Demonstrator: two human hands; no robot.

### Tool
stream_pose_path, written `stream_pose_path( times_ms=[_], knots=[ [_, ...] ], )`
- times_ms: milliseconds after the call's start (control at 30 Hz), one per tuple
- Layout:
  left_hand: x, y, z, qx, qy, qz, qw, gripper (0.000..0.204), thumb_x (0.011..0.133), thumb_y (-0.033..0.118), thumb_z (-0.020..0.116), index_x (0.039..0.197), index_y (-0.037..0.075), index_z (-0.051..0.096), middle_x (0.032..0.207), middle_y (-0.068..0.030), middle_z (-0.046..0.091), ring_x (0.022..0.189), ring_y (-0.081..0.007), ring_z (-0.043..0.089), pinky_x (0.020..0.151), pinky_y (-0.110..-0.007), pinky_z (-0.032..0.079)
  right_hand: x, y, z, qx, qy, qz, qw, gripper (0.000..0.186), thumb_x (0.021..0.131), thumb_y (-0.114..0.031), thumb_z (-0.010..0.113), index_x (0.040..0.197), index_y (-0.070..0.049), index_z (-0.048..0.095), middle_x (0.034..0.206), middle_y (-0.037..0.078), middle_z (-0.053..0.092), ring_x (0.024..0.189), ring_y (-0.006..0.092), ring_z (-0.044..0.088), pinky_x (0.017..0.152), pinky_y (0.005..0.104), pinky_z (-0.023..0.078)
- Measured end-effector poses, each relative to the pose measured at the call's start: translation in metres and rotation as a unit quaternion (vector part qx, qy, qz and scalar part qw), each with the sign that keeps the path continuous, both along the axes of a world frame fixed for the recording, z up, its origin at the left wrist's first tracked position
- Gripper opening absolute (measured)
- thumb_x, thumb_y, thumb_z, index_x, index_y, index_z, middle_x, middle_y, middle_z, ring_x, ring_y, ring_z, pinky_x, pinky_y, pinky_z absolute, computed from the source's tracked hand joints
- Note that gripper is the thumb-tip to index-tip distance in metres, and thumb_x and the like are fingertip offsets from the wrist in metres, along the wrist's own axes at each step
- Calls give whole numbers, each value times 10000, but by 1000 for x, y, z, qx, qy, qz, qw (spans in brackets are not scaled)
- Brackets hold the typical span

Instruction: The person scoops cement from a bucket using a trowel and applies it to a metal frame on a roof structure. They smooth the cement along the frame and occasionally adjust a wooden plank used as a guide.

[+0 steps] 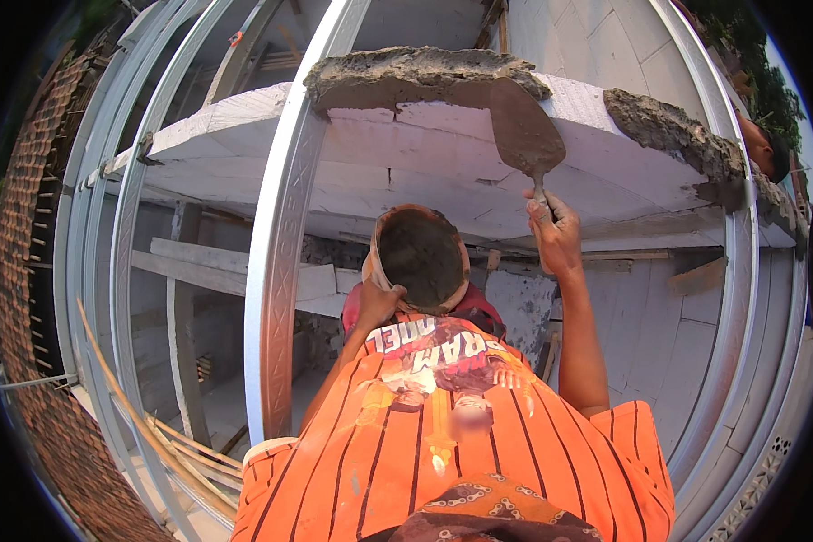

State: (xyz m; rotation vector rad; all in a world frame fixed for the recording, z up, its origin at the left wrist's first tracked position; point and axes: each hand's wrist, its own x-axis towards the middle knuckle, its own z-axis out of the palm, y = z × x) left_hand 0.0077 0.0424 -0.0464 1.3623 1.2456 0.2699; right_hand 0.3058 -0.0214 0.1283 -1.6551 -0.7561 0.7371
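Bricklaying trowel (526,131) and mortar bucket (466,294) are both in our grasp. We have our right hand (558,237) closed around the trowel's handle, its mortar-smeared blade pointing away from us and overlapping the rough mortar ridge (397,74) atop the pale block wall (397,149); we cannot tell whether they touch. With our left hand (381,305) we grip the near-left rim of the bucket, which sits close to our orange striped shirt (379,434), grey wet mortar (420,257) inside. Left of it, we see a shiny metal channel (285,208).
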Motion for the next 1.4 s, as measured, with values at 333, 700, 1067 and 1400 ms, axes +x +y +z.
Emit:
stream_pose_path(
  times_ms=[333,700,1067,1400],
  knots=[
    [5,-12,28,-37,-60,49,996,312,764,29,646,1040,-76,545,866,-115,647,724,-165,629,659,-298,513,10,-44,-23,-335,-351,177,856,343,872,-326,558,931,-12,682,799,134,664,728,284,636,659,385,475],
    [6,-15,32,-61,-7,24,998,389,731,89,678,1071,-62,563,934,-161,667,862,-233,651,778,-342,500,-56,25,-176,-325,-347,505,721,321,795,-287,590,755,17,688,782,237,662,789,388,658,757,447,528],
    [-6,-19,1,-35,-5,87,996,369,737,33,664,1070,-78,550,943,-143,660,842,-208,642,775,-321,507,-28,-13,-127,-302,-195,462,811,306,802,-300,530,803,-31,676,822,207,651,787,395,617,777,449,487],
    [19,2,25,-15,-15,5,1000,412,698,101,706,1043,-79,572,905,-172,675,821,-262,658,771,-347,503,10,-46,-90,-262,-231,337,874,293,808,-283,559,774,-3,638,724,181,620,689,336,587,657,419,463]
  ],
)
